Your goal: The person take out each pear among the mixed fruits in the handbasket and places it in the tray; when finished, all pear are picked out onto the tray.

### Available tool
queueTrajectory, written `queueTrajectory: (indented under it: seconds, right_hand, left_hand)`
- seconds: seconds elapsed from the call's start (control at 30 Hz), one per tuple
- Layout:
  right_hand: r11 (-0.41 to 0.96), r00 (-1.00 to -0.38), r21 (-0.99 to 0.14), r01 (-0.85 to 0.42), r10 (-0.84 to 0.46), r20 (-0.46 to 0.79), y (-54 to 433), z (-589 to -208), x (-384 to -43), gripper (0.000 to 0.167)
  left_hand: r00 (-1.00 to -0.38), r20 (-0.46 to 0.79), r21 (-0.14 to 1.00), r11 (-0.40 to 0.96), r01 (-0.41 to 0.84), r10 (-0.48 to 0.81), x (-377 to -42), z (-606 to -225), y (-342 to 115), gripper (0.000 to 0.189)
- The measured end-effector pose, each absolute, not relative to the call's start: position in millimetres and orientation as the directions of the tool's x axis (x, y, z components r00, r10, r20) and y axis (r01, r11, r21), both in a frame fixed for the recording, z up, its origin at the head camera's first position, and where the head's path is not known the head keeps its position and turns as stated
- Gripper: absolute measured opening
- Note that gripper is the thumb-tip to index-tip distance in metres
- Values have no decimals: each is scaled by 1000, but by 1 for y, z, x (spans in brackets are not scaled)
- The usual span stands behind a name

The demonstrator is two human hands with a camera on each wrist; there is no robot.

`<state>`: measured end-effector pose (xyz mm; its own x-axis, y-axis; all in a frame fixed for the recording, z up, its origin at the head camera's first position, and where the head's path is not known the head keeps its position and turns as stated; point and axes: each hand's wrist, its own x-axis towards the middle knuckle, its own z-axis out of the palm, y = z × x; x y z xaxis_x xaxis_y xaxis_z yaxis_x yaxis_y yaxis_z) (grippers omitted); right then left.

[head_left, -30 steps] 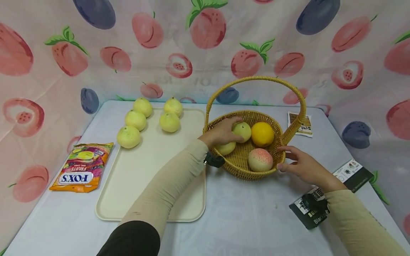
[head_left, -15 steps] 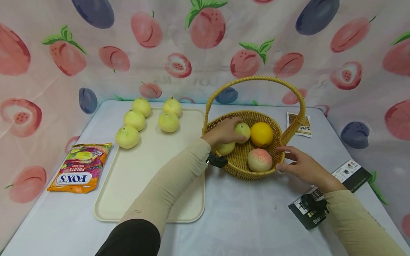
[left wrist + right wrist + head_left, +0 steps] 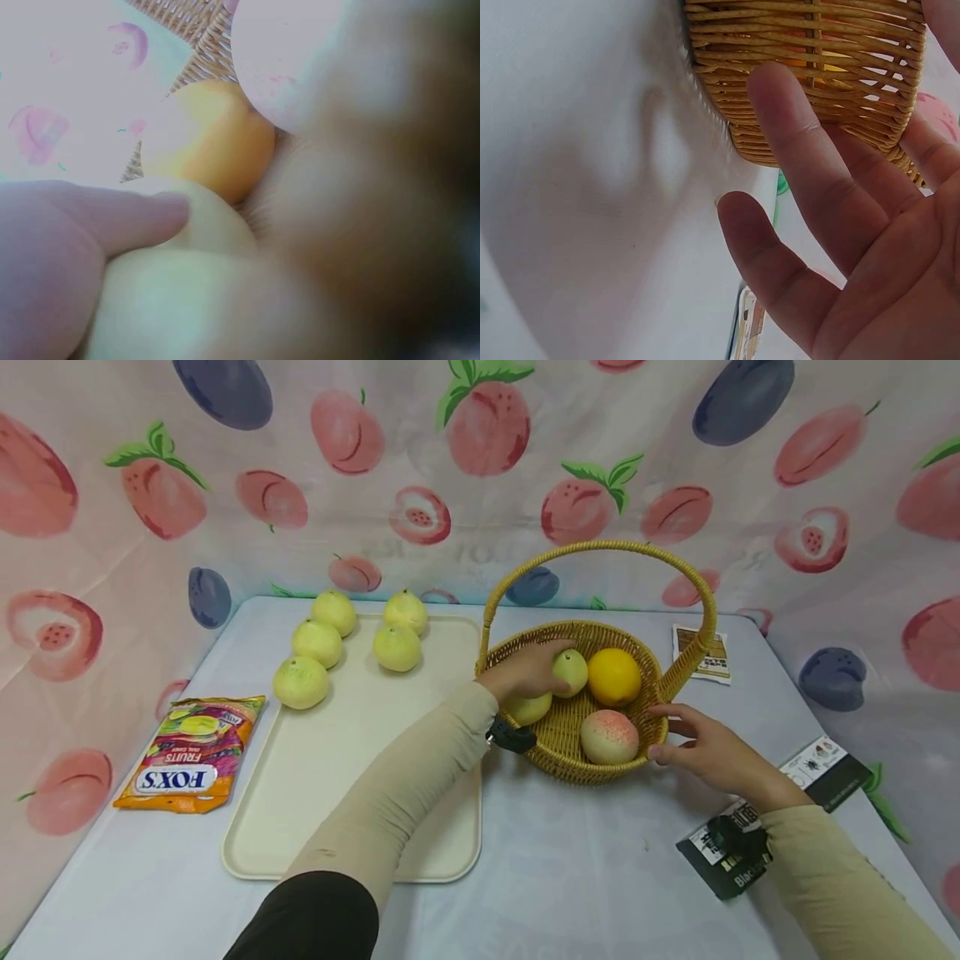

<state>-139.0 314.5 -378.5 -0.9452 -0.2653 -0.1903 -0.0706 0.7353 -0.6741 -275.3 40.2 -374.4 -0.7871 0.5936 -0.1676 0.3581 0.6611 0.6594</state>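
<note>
A wicker basket (image 3: 558,758) with a tall hooped handle stands right of the middle of the table. My left hand (image 3: 525,670) reaches inside and holds a pale green round fruit (image 3: 572,672); its far fingers are partly hidden. A second pale green fruit (image 3: 528,708) lies under that hand. Beside them sit an orange (image 3: 614,677) and a peach (image 3: 609,737). At the basket's right side, my right hand (image 3: 708,747) holds the rim. The right wrist view shows its fingers (image 3: 810,161) against the woven outer wall. Blur covers much of the left wrist view.
Left of the basket lies a cream tray (image 3: 352,793) with several pale green fruits (image 3: 397,647) on its far part and left edge. A candy bag (image 3: 191,754) lies farther left. Dark printed packets (image 3: 723,860) lie under the right forearm; a small sachet (image 3: 702,653) lies behind the basket.
My left hand has shifted very slightly right within the basket, with the pale green fruit. The right hand stays at the rim.
</note>
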Motion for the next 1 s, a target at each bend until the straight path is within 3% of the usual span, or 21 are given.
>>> queueTrajectory:
  seconds: [1.0]
  right_hand:
    - [724,-943,-687,-62,-268,-197,314,-378,-138,68]
  left_hand:
    - [-855,-157,649,704,288,495,-275,-377,42,67]
